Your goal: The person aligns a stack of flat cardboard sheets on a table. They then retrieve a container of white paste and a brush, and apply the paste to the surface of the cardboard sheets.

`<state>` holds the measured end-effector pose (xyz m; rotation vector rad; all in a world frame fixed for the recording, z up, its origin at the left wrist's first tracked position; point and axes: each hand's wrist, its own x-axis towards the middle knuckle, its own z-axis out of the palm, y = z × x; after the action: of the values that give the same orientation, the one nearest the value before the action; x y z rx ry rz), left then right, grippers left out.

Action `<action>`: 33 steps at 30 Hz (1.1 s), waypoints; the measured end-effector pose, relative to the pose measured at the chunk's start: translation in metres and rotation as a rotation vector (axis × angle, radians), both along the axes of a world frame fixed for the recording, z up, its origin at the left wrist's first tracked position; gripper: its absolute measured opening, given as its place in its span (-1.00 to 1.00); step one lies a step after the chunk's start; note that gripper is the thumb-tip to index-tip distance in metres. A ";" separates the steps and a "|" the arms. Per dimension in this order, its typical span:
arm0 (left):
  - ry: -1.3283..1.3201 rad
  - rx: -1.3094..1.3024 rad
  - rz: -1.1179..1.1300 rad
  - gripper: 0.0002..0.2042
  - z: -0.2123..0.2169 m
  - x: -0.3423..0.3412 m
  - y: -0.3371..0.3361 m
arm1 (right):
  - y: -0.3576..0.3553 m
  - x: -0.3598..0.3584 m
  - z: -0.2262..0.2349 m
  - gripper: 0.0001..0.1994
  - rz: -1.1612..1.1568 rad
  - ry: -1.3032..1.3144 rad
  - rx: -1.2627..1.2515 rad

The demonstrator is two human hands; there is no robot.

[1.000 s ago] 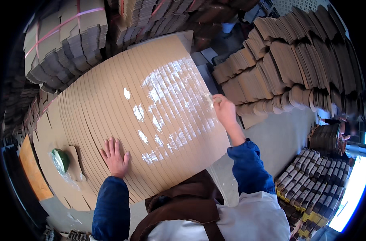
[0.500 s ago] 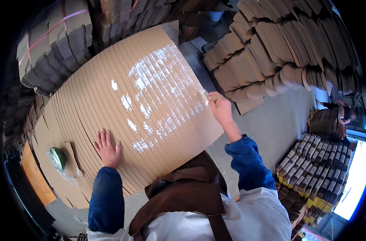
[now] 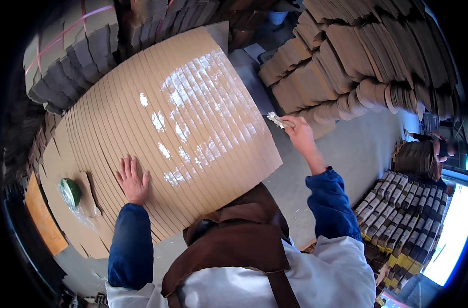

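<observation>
A wide fan of overlapping brown cardboard sheets [image 3: 105, 128] lies before me, each showing a narrow strip. White wet paste [image 3: 208, 92] shines across the strips on the right half, with smaller blobs nearer the middle. My right hand [image 3: 301, 134] is closed round the handle of a brush [image 3: 279, 121], its bristles thick with white paste, held off the right edge of the sheets. Flat on the sheets with fingers spread lies my left hand [image 3: 132, 180]. To its left, a green rounded object [image 3: 69, 192] rests in clear plastic beside a torn cardboard piece [image 3: 89, 192].
Strapped cardboard stacks [image 3: 75, 51] stand at the far left, and tall leaning stacks [image 3: 342, 66] at the far right. Bundled stacks [image 3: 403, 205] with yellow lower parts fill the right. Another person [image 3: 439, 151] is beyond them. A pale bucket [image 3: 277, 17] stands at the back.
My right hand has moved right with the brush, from the edge of the sheets to beyond it. My left hand stays flat on the sheets; the view has shifted slightly.
</observation>
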<state>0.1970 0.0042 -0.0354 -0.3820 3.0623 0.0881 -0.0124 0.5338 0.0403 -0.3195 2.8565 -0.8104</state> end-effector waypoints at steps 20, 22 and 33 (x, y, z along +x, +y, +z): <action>0.021 -0.004 -0.018 -0.32 0.001 -0.001 0.000 | -0.013 0.020 0.007 -0.79 0.319 0.063 0.038; 0.007 0.006 0.002 -0.32 0.001 0.003 0.001 | -0.020 0.028 0.005 -0.80 0.398 0.084 0.037; 0.029 0.020 -0.004 -0.32 0.002 -0.002 0.000 | -0.001 0.028 -0.026 -0.72 0.213 0.048 0.117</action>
<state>0.1955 0.0040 -0.0330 -0.3773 3.0880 0.1246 0.0160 0.5328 0.0148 -0.6219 2.8345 -0.6016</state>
